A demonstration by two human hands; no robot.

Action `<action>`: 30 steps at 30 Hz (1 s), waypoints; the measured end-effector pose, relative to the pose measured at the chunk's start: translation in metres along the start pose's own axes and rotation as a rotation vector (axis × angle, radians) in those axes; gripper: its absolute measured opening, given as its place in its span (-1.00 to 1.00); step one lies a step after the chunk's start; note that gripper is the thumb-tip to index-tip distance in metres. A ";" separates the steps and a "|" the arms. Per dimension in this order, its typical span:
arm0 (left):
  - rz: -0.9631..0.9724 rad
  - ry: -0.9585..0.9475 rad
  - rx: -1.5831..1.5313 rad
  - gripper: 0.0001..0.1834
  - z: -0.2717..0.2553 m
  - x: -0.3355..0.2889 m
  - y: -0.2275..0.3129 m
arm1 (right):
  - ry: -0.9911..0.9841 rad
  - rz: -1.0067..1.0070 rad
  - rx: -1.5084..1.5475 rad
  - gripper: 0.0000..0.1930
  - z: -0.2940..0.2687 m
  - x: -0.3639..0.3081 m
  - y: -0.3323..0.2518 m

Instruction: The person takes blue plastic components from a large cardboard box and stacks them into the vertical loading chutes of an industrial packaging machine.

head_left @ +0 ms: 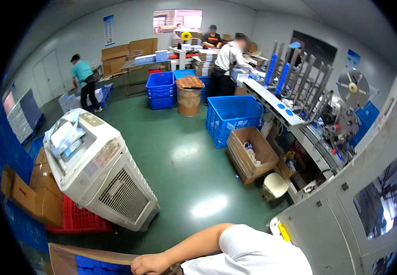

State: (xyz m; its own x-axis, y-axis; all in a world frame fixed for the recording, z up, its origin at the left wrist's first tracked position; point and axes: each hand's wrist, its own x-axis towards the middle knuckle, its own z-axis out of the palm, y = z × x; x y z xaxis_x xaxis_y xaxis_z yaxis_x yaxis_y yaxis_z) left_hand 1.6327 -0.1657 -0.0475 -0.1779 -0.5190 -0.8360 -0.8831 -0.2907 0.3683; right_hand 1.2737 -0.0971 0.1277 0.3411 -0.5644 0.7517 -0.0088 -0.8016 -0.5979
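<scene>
At the lower edge my right arm, in a short white sleeve, reaches leftward. My right hand (150,265) rests at the rim of an open cardboard box (65,251), its fingers curled over the edge. Blue items (100,266) lie inside this box; their kind is not clear, and the frame cuts off much of the box. Below the arm more white cloth shows, with a small dark patterned patch beside it. My left hand does not show.
A white air cooler (120,183) with cloths on top stands beyond the box, beside a red crate (84,217). To the right are a grey machine cabinet (326,229), a stool (275,185), a carton (251,158) and a blue bin (230,119). Several people work farther back.
</scene>
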 end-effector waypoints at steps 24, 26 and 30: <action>0.202 0.022 -0.189 -0.32 0.018 0.024 -0.051 | -0.028 -0.112 -0.056 -0.82 0.002 0.003 0.009; 0.116 0.049 -0.224 -0.23 0.013 0.005 -0.036 | -0.024 -0.107 -0.053 -0.82 0.001 0.004 0.006; 0.081 0.018 -0.243 -0.08 -0.031 0.014 -0.071 | -0.115 -0.096 -0.057 -0.82 0.003 0.009 0.010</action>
State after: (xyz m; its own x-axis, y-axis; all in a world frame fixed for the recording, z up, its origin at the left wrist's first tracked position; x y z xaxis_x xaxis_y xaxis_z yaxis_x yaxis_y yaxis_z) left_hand 1.7069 -0.1773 -0.0724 -0.2339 -0.5621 -0.7933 -0.7357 -0.4312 0.5224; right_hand 1.2795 -0.1096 0.1273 0.4486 -0.4609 0.7657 -0.0230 -0.8624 -0.5057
